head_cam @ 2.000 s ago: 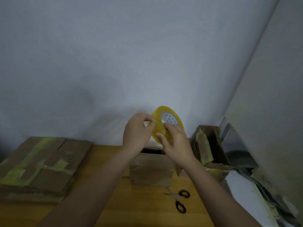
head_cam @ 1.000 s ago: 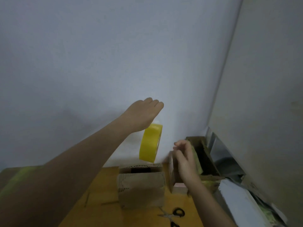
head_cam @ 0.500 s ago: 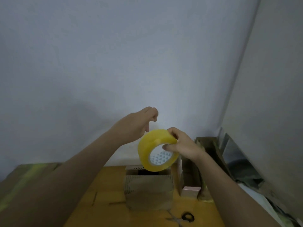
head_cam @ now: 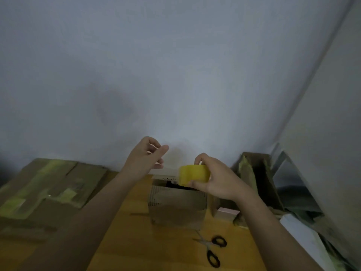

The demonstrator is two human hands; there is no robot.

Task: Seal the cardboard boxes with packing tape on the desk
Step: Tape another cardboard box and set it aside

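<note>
My right hand [head_cam: 218,182] grips a yellow roll of packing tape [head_cam: 193,175] above a small open-topped cardboard box [head_cam: 176,209] standing on the wooden desk [head_cam: 136,241]. To the left and slightly higher, my left hand [head_cam: 143,160] pinches the tape end with thumb and fingers; the clear strip between hand and roll is barely visible. The roll lies with its yellow rim facing me.
A stack of flattened, tape-patched cardboard [head_cam: 45,192] fills the desk's left side. Black-handled scissors [head_cam: 214,249] lie in front of the small box. An upright taped box [head_cam: 252,175], a small pinkish box [head_cam: 227,213] and white sheets [head_cam: 300,233] crowd the right corner by the wall.
The roll hung from my raised left hand; my right hand then took it. Both hands have come down, the roll now low over the small box with its rim toward me.
</note>
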